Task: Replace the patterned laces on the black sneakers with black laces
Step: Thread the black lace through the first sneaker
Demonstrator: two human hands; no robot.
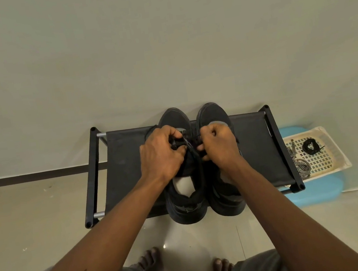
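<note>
Two black sneakers stand side by side on a low black rack, toes toward the wall: the left sneaker and the right sneaker. Over the left sneaker's lacing, my left hand pinches a black lace, fingers curled. My right hand pinches the same lace from the other side. A coiled black lace lies in a white basket at the right. Black-and-white patterned laces hang over the basket's left edge.
The white basket rests on a light blue stool right of the rack. The wall stands directly behind the rack, with a dark skirting strip at the floor. My bare feet are on the tiled floor below the rack.
</note>
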